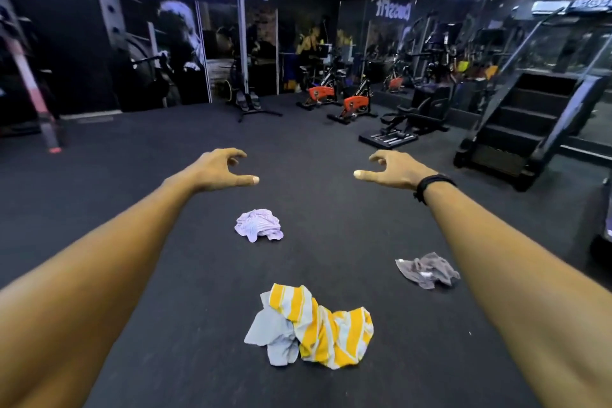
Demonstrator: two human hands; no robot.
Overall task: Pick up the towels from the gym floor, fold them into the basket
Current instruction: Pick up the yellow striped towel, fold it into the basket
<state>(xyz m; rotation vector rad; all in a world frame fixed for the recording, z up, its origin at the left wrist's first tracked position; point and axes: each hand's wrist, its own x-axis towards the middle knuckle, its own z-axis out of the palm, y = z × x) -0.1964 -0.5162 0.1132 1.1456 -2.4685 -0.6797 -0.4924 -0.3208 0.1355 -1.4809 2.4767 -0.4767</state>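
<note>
- I hold both arms stretched out over the dark rubber gym floor (pixel 165 242); my left hand (pixel 218 169) and right hand (pixel 394 170) hang in the air, fingers loosely curled, thumbs pointing toward each other, gripping nothing.
- Three crumpled towels lie on the floor below and between my arms: a yellow-and-white striped towel with a grey underside (pixel 311 325) nearest to me, a small pale lilac towel (pixel 258 224) farther out, and a grey-brown towel (pixel 427 270) off to the right, just beside my right forearm.
- All three are well apart, so I judge the task as barely begun, with the first pickup in hand.
- No basket shows in this view; I would find it before I carry anything.
- To do this well I would start with the striped towel, since it is closest, lower both hands to it and pinch two corners instead of grabbing the heap, so it hangs flat and folds cleanly.
- The exercise bikes (pixel 354 103) and the stair machine (pixel 526 116) stand well back, so I expect no snagging.
</note>
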